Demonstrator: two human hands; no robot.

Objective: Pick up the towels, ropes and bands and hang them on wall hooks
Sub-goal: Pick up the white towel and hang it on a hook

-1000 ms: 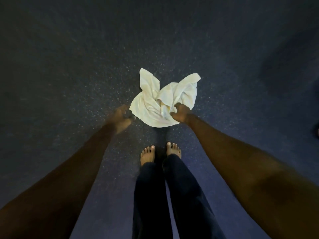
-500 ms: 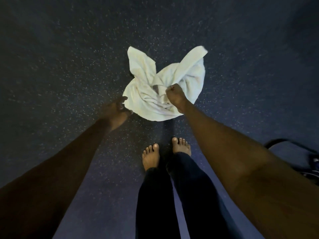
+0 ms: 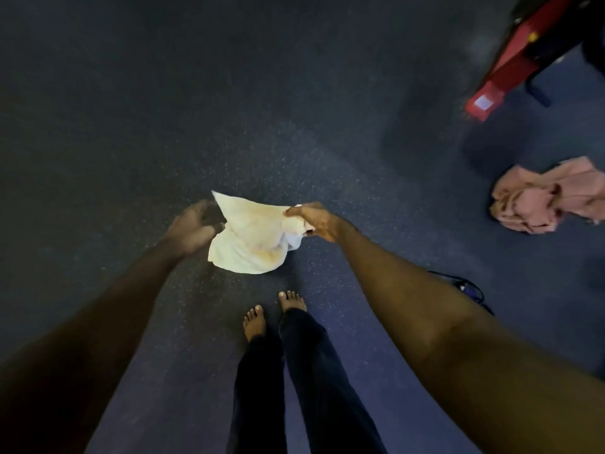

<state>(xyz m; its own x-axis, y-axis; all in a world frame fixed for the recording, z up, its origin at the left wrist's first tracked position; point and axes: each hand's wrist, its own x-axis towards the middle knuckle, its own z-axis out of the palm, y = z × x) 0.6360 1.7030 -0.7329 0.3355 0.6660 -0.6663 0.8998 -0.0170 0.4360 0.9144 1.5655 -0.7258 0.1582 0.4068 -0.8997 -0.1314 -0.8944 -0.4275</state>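
Pinching crumpled white towel (image 3: 248,244): right hand (image 3: 314,221) fingers; left hand (image 3: 193,229) fingers blurred, grip unclear.

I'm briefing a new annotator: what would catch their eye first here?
The white towel, bright against the dark floor, hangs at centre, pinched by the right hand, the blurred left hand at its other edge. A crumpled pink towel lies on the floor at right, below a red frame in the top corner.

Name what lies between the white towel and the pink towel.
Head view: the right hand holding the white towel, then only bare floor up to the pink towel.
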